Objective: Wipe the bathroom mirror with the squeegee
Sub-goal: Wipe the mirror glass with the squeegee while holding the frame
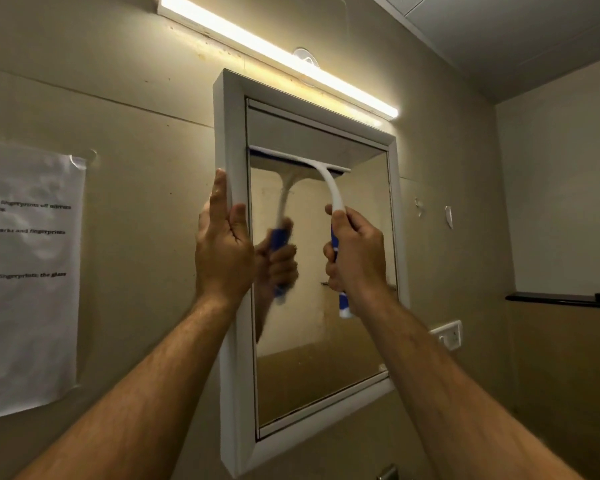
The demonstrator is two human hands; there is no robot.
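**Two hands at work on a bathroom mirror**

Curled fingers (329,252) of the right hand (355,258) are wrapped round the blue-and-white plastic squeegee (333,192), its blade pressed against the upper glass of the white-framed rectangular wall mirror (326,306). The frame's left edge is gripped by the left hand (222,247), fingers together, thumb in front.

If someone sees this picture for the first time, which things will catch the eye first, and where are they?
First comes the lit tube light, running slantwise across the wall above the mirror. Next is the white-and-blue squeegee, its blade pressed high on the glass, gripped by the right hand at centre. The left hand holds the mirror's white frame at its left edge.
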